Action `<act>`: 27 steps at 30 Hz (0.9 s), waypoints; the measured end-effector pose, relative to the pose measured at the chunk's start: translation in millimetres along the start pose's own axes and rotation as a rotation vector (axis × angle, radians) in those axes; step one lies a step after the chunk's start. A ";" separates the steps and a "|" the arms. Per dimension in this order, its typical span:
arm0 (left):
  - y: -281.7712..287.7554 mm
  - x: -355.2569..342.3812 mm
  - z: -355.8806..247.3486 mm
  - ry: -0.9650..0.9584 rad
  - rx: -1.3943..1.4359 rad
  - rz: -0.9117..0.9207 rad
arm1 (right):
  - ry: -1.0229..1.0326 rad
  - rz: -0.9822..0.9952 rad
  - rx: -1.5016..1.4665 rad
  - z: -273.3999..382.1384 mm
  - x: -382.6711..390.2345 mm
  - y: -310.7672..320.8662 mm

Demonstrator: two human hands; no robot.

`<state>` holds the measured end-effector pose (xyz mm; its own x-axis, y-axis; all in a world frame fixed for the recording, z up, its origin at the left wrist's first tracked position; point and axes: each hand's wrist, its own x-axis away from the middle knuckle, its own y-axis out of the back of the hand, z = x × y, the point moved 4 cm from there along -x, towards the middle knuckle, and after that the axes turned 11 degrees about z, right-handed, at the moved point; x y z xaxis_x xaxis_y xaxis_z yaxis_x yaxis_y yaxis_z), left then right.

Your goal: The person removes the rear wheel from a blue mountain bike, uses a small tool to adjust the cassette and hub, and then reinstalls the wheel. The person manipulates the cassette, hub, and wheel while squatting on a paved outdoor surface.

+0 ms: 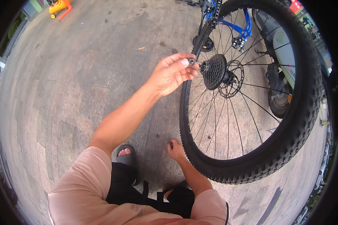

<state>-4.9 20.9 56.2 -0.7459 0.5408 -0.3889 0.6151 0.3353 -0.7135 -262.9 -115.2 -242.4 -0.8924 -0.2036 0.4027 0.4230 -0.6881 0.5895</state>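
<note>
My left hand [174, 73] is raised beside the hub of a bicycle wheel [248, 174]. Between its thumb and forefinger it pinches a small dark metal nut [192, 61] with a round opening. The black cassette [215, 73] is just right of the fingers, its axle end pointing toward them. Lower down, my right hand [175, 150] is closed beside the tyre's left edge, low near the ground. Something small and dark shows at its fingertips, too small to name.
Behind the cassette sits a brake disc [231, 80]. A blue bicycle frame [234, 27] is at the top, and a parked scooter [285, 56] stands beyond the spokes. A yellow machine [58, 7] stands far left. My sandalled foot [125, 155] rests on the paving.
</note>
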 end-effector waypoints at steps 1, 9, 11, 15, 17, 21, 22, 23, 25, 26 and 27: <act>-2.3 -0.5 -0.2 0.003 0.069 0.033 | -0.001 0.007 0.006 -1.6 -0.7 -0.7; -9.9 -1.1 -0.4 -0.021 0.171 0.093 | -0.027 0.039 0.032 -2.3 -2.5 -1.6; -9.4 -1.2 -0.3 -0.020 0.172 0.096 | -0.028 0.043 0.032 -3.1 -2.7 -1.1; -9.2 -1.4 0.1 -0.013 0.164 0.094 | -0.046 0.061 0.040 -4.1 -3.4 -2.4; -8.9 -1.4 0.3 -0.010 0.156 0.094 | -0.034 0.054 0.030 -3.9 -3.6 -2.7; -8.2 -1.5 0.7 -0.008 0.149 0.094 | -0.027 0.040 0.038 -5.9 -3.8 -2.9; -8.0 -1.4 0.7 -0.008 0.148 0.092 | -0.030 0.049 0.045 -7.1 -4.7 -3.3; -7.1 -1.2 1.7 0.008 0.135 0.092 | -0.035 0.056 0.052 -8.7 -4.8 -3.7; -3.4 -1.0 0.8 0.039 0.109 0.091 | -0.054 0.065 0.001 -11.6 -5.4 -5.3; -1.5 0.5 -1.2 0.068 0.074 0.120 | -0.065 0.070 -0.062 -5.0 -7.5 -7.3; 1.0 1.8 -4.1 0.096 0.039 0.150 | -0.076 0.075 -0.125 2.1 -10.8 -9.9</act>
<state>-4.5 25.3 57.2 -0.6174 0.6545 -0.4363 0.7058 0.2161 -0.6746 -257.0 -104.8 -251.1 -0.8428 -0.2077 0.4965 0.4606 -0.7556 0.4658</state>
